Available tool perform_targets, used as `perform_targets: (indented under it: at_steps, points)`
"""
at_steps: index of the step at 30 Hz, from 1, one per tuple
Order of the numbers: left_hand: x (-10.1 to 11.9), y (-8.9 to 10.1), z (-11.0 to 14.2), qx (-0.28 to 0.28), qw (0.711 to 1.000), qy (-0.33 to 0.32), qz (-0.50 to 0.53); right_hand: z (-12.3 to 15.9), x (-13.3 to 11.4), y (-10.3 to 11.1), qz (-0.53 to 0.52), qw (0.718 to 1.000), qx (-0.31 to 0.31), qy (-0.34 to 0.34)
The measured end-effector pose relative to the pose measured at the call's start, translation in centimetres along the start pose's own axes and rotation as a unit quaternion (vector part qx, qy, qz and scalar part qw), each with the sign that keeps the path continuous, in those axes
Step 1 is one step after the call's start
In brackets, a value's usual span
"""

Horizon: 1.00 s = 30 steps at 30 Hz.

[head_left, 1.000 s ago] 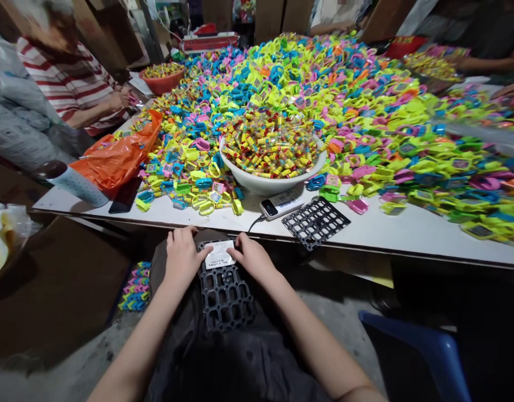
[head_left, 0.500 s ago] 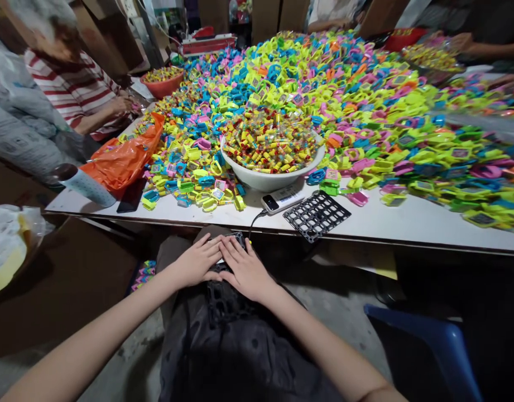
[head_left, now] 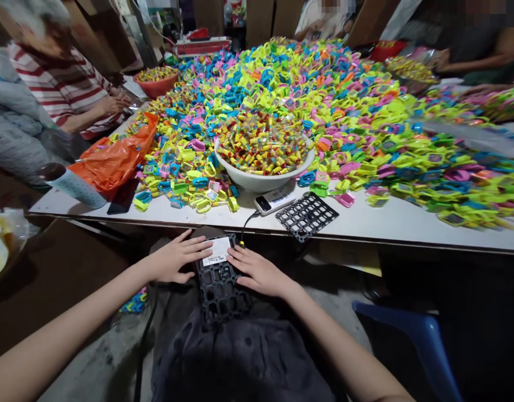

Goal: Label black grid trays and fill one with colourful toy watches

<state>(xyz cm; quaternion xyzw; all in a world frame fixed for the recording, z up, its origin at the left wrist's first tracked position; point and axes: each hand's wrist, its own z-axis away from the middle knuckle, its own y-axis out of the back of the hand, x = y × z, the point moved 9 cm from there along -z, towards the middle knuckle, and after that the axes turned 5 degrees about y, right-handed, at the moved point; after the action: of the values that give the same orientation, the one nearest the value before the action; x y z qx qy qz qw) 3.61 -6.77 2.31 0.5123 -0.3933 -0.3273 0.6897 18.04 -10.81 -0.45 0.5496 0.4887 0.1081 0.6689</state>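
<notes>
Black grid tray [head_left: 222,294] on lap [head_left: 244,363], below near edge of table [head_left: 365,226]. White label [head_left: 217,251] at far end. Left hand [head_left: 176,260], right hand [head_left: 260,271]: both grips splayed flat, fingertips at label's sides, nothing grasped.

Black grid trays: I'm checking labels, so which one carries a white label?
The lap tray: its white label lies between the left hand and right hand. The table tray shows none.

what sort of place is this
Probably a small workshop for packing or assembling toys: a huge pile of bright plastic toys covers much of the table, a white bowl holds small wrapped pieces, and other people sit working around it.
</notes>
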Motion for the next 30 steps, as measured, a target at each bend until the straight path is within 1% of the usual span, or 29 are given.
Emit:
perform_targets:
  at_steps: [4,7,9,10,11,12,13,14,15,16,17,18,19,21,22,24,27,29,30]
  points:
    - [0.1,-0.1,0.0,0.084,0.993,-0.012,-0.086,0.1,0.1,-0.2,-0.045,0.999,-0.001,-0.013]
    - [0.8,0.4,0.1,0.136,0.984,-0.021,-0.111,0.9,0.7,-0.3,-0.103,0.994,0.011,-0.023]
    - [1.5,1.1,0.3,0.155,0.983,-0.025,-0.095,1.8,1.4,0.0,-0.174,0.983,0.044,-0.027]
    - [1.8,1.6,0.4,0.163,0.984,-0.022,-0.073,2.2,1.8,0.3,-0.217,0.973,0.074,-0.032]
    - [2.1,2.2,0.4,0.173,0.984,-0.012,-0.037,2.6,2.2,0.6,-0.266,0.957,0.111,-0.038]
    - [2.2,2.8,0.4,0.183,0.983,0.012,0.011,2.9,2.6,1.0,-0.327,0.932,0.153,-0.043]
    - [1.9,3.3,0.3,0.196,0.977,0.050,0.071,3.0,2.9,1.3,-0.398,0.895,0.198,-0.044]
    - [1.5,3.7,0.3,0.210,0.962,0.101,0.140,3.0,2.9,1.5,-0.475,0.847,0.237,-0.040]
    - [1.0,3.7,0.2,0.223,0.938,0.158,0.212,2.7,2.8,1.6,-0.550,0.791,0.266,-0.033]
    - [0.5,3.4,0.3,0.234,0.905,0.212,0.284,2.2,2.5,1.5,-0.616,0.734,0.285,-0.029]
    - [0.2,3.0,0.3,0.243,0.866,0.255,0.354,1.7,2.1,1.4,-0.663,0.685,0.299,-0.032]
    - [0.1,2.3,0.2,0.247,0.825,0.283,0.422,1.1,1.9,1.2,-0.693,0.648,0.312,-0.046]
    - [0.3,1.6,0.1,0.245,0.784,0.296,0.487,0.7,1.8,1.0,-0.707,0.624,0.325,-0.070]
    - [0.9,0.0,-0.4,0.229,0.708,0.299,0.598,0.2,1.9,0.6,-0.711,0.594,0.352,-0.128]
    - [1.3,-0.6,-0.5,0.226,0.672,0.299,0.639,0.2,2.0,0.5,-0.709,0.586,0.361,-0.151]
    - [1.8,-1.6,-0.2,0.239,0.610,0.300,0.694,0.2,2.2,0.3,-0.707,0.581,0.362,-0.179]
    - [2.5,-2.6,0.5,0.276,0.524,0.303,0.747,0.6,2.3,-0.2,-0.713,0.575,0.351,-0.195]
    - [2.9,-3.1,0.8,0.294,0.475,0.307,0.771,0.9,2.4,-0.5,-0.723,0.566,0.343,-0.198]
    - [3.0,-3.3,0.9,0.306,0.455,0.312,0.776,1.0,2.4,-0.6,-0.727,0.561,0.344,-0.196]
